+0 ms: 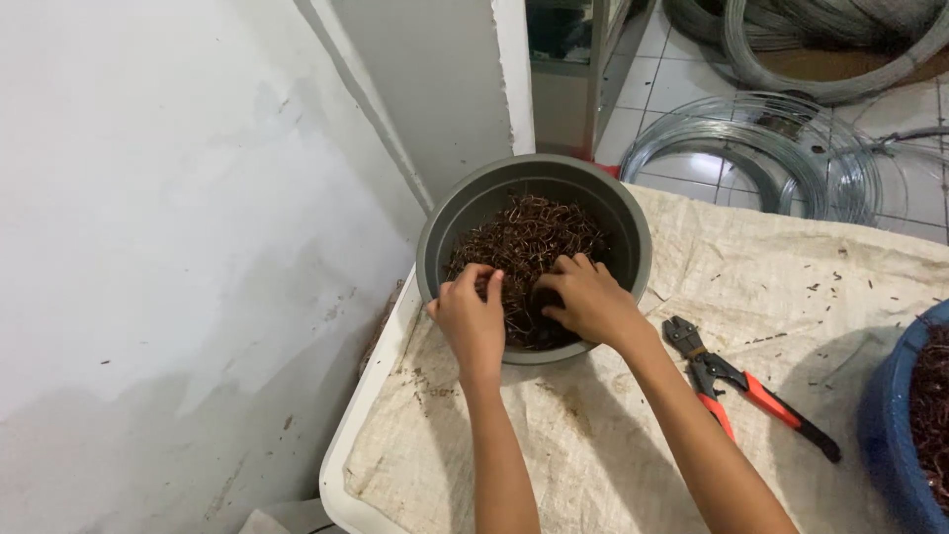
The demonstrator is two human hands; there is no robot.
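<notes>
A white tabletop (pixel 348 473) draped in stained, cream-coloured sacking (pixel 791 297) stands against a scuffed white wall (pixel 148 247), with coils of grey wire (pixel 781 148) lying on the tiled floor beyond its far edge. I look down on a grey plastic bucket (pixel 633 222) set at the tabletop's far left corner, close enough to be worked with both arms bent. It holds a tangle of short, rusty-brown bent wire pieces (pixel 534 232).

My left hand (pixel 473 316) hooks over the bucket's near rim, fingers curled down into the pile; I cannot tell whether they have closed on any pieces. My right hand (pixel 590 300) reaches deeper, fingers spread and partly bent, pressing into the brown tangle near the middle of the bucket, seemingly gathering pieces rather than pinching a single one.

Bolt cutters with red-and-black handles (pixel 746 386) lie on the sacking just right of my right forearm, within easy reach, jaws pointing toward the bucket. At the tabletop's right edge, a blue tub (pixel 890 415) holds more of the same brown wire, only partly in view.
</notes>
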